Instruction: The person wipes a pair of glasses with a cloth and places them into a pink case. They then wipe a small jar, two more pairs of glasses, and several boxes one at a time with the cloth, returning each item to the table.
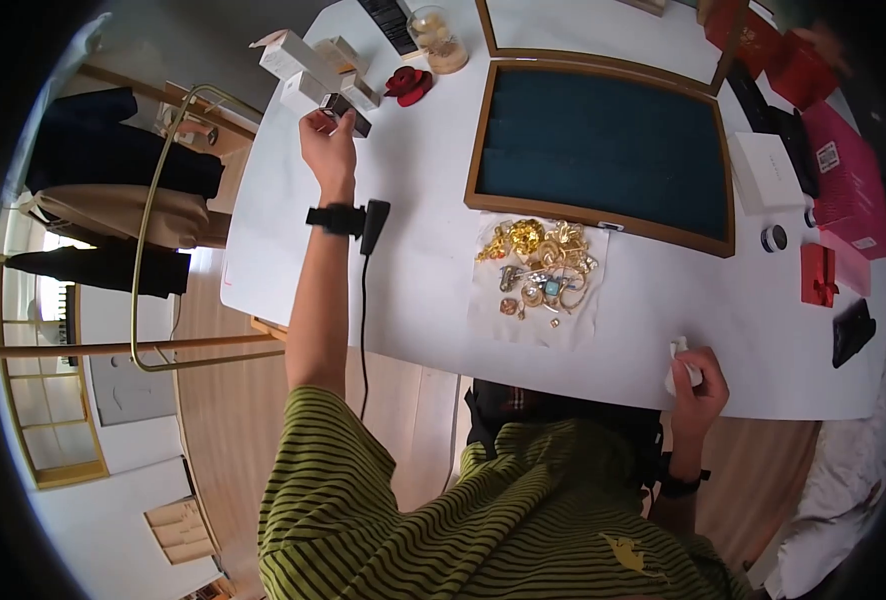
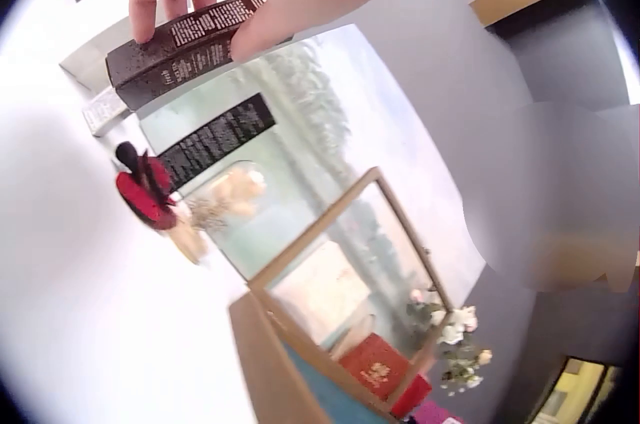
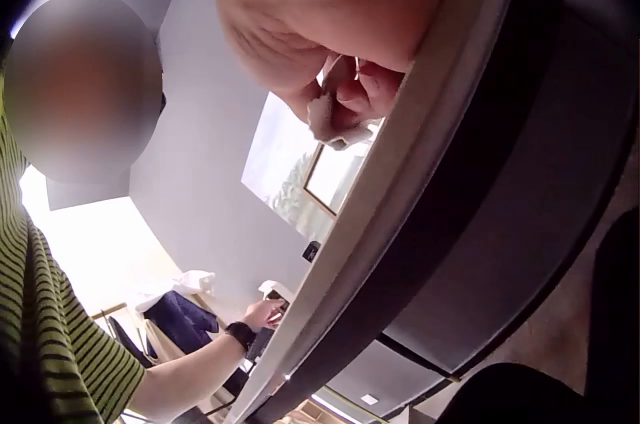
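At the table's far left, my left hand (image 1: 330, 158) grips a slim dark box with white print (image 2: 165, 77), thumb on one side and fingers on the other. White cartons (image 1: 289, 55) are grouped right beside it, and a red flower-shaped piece (image 1: 408, 86) lies to its right. My right hand (image 1: 701, 388), low over the table's front edge, holds a crumpled white cloth or tissue (image 1: 679, 376) in curled fingers. Between the hands, gold and silver jewellery (image 1: 538, 262) lies heaped on a pale cloth (image 1: 503, 325).
Behind the jewellery lies an open wooden case (image 1: 603, 150) with teal lining, its glazed lid raised. A glass jar (image 1: 441, 52) and a black printed box (image 1: 391, 25) stand back left. A white box (image 1: 766, 172), pink box (image 1: 843, 165), red box (image 1: 818, 275) and black pouch (image 1: 853, 333) line the right.
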The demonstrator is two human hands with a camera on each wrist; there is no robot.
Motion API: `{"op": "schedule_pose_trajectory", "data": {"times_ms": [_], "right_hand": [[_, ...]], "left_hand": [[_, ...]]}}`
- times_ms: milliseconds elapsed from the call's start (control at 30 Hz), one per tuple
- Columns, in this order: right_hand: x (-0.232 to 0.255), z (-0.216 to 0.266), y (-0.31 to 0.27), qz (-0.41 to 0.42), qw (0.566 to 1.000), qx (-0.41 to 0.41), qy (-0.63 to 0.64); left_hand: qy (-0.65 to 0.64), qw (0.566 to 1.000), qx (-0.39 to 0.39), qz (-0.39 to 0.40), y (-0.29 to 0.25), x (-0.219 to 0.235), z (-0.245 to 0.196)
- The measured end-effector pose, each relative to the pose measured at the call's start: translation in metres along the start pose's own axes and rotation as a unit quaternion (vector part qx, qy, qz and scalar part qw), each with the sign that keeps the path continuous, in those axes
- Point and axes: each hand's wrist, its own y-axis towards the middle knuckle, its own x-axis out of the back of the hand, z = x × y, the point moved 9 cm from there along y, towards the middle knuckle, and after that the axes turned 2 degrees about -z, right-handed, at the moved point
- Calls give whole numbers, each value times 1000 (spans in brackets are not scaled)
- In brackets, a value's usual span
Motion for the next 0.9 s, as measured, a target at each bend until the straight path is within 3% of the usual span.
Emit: {"op": "schedule_pose_trajectory", "data": {"times_ms": [67,133,400,567,633,800,900], "right_hand": [[-1,1,2,-2,1000,2,-8],[-4,4,5,-3,1000,7,-11],[-9,10,6,9,999,17,-43],[-9,9,7,12,999,2,-38],[-10,13,7,18,998,40,-48],[-9,13,6,23,997,36,-58],[-11,11,7,25,998,29,-55]], "left_hand": [[55,998,21,-9,8,-10,13],[135,990,-7,-33,14,-15,18],[162,985,-3,-61,32,-25,55],[171,984,8,-53,23,-26,38],[184,982,7,-48,23,-27,34],[280,954,-97,-53,14,-22,-4],[301,946,-115,-33,14,-18,-24]]}}
